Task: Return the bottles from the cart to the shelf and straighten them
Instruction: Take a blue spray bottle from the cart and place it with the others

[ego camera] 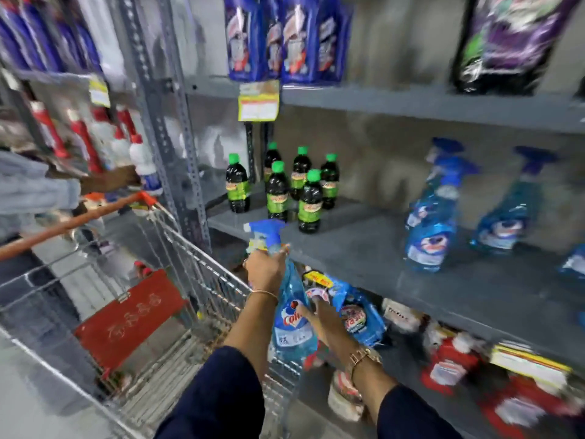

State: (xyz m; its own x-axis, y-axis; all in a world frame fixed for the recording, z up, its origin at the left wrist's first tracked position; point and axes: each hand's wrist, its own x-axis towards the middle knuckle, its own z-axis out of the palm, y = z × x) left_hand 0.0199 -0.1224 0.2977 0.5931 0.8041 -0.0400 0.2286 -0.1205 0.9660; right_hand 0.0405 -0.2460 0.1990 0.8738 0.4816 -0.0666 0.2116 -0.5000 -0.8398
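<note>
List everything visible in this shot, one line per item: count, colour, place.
dark bottles with green caps: six, middle shelf, left part, standing upright
blue spray bottles on the shelf: at least three, middle shelf, right part
held blue spray bottle: one, above the cart's near corner
blue refill pouches: several, top shelf
dark purple bag: one, top shelf, right
red and white containers: several, blurred, bottom shelf
grey metal shelf: one unit, ahead
wire shopping cart with orange handle: one, left
another person's arm: one, far left
left hand: grips the bottle's neck
right hand: against the bottle's body
</note>
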